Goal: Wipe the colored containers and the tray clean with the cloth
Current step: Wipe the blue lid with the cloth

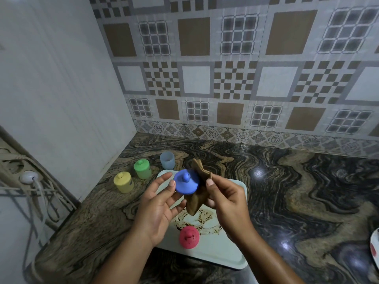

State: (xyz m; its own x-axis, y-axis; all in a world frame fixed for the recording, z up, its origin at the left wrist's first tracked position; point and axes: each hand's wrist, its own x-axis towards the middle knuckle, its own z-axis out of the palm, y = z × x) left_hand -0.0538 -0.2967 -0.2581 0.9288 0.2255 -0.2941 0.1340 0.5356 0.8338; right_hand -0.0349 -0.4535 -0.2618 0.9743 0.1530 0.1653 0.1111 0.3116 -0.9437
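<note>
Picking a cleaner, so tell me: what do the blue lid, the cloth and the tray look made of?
The blue lid looks like matte plastic: uniform colour, moulded knob. The cloth is soft brown fabric; it folds and drapes limply. The tray is pale, smooth, round-rimmed: plastic or coated metal, unclear.

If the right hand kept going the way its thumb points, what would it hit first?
Most likely the blue lid held by the left hand; the right hand pinches the cloth right beside it. Depth is hard to judge from this one view.
</note>
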